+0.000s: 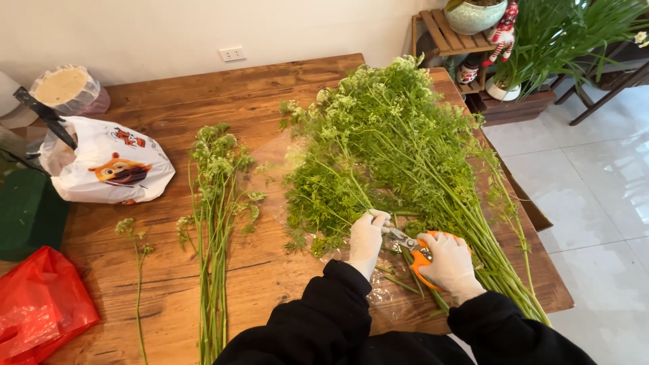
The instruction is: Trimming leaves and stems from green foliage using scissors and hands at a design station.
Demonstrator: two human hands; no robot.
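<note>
near the worktop (pixel 270 270) edge, the right hand (pixel 449 263) has its fingers clamped on orange shears (pixel 414 249); the left hand (pixel 366 240) has its fingers together on a green stem (pixel 412 267). better to steady the stem close to the blades. the big feathery green bunch (pixel 392 149), white-flowered, fans farther back; trimmed stems (pixel 215 223) lie left.

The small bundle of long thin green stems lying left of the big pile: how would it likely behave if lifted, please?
The bundle of long thin green stems probably droops at the leafy tops, being slender. It looks light. Lying loose and untied on the wooden table, it may well scatter.
</note>
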